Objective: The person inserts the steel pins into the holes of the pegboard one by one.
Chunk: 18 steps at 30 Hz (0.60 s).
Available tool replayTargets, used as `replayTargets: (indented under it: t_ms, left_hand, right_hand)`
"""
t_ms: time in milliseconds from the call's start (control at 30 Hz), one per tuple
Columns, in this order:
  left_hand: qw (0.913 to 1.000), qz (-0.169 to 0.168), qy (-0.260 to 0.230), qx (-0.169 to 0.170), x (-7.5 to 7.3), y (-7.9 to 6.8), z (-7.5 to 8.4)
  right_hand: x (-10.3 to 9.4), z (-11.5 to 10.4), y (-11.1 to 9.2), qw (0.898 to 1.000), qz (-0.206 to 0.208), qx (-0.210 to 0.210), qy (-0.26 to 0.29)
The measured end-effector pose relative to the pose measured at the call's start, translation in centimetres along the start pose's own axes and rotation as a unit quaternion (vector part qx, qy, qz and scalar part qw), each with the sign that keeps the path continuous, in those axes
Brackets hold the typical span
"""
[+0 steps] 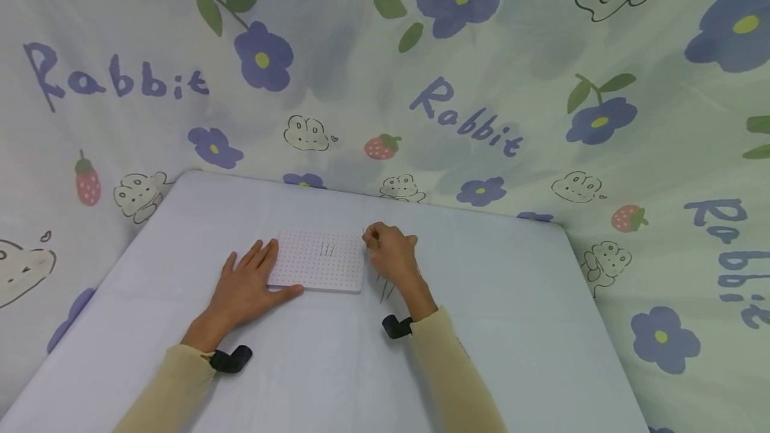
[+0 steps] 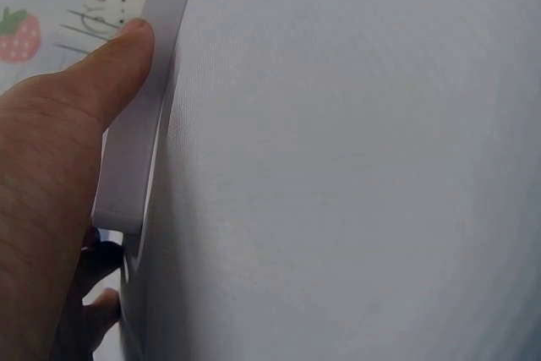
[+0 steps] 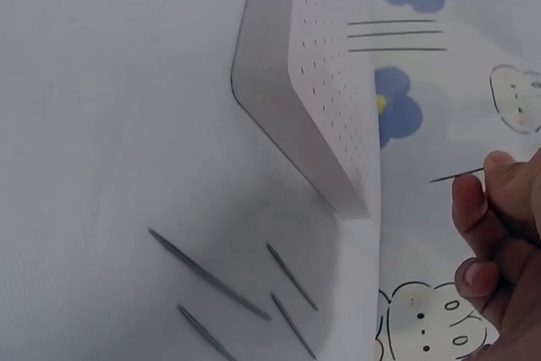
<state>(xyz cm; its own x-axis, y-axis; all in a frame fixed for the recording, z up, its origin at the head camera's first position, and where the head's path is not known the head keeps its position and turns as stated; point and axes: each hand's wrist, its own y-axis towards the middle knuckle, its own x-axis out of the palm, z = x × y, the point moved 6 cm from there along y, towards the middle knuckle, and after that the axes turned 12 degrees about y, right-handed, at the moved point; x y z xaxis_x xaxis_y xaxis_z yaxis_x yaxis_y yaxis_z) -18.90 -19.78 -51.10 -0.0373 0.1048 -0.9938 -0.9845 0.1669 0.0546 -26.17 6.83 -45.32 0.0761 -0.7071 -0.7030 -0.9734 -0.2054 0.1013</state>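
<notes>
A white board (image 1: 337, 278) dotted with rows of small holes lies flat on the table. Three thin dark needles (image 3: 394, 34) stand upright in it, side by side. My left hand (image 1: 248, 289) rests at the board's left end, fingers spread and straight, with the thumb (image 2: 127, 65) along the near edge. Beyond the board's right edge, my right hand (image 1: 392, 254) is raised above the table. Between its thumb and index finger it pinches another thin dark needle (image 3: 446, 178), whose tip sticks out from the fingers. The other fingers of that hand are curled.
Several loose dark needles (image 3: 209, 274) lie on the white table (image 1: 511, 326) to the right of the board, beneath my right forearm. A printed curtain (image 1: 337, 85) with flowers and rabbits hangs behind and beside the table.
</notes>
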Motion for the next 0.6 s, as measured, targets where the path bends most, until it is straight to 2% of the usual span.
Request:
replayTargets:
  t_ms: [600]
  left_hand:
    - [1.0000,0.000,-0.001,-0.004,0.0,0.1,0.1]
  right_hand:
    - [1.7,-2.0,-0.4,0.997,0.015,-0.078,0.002]
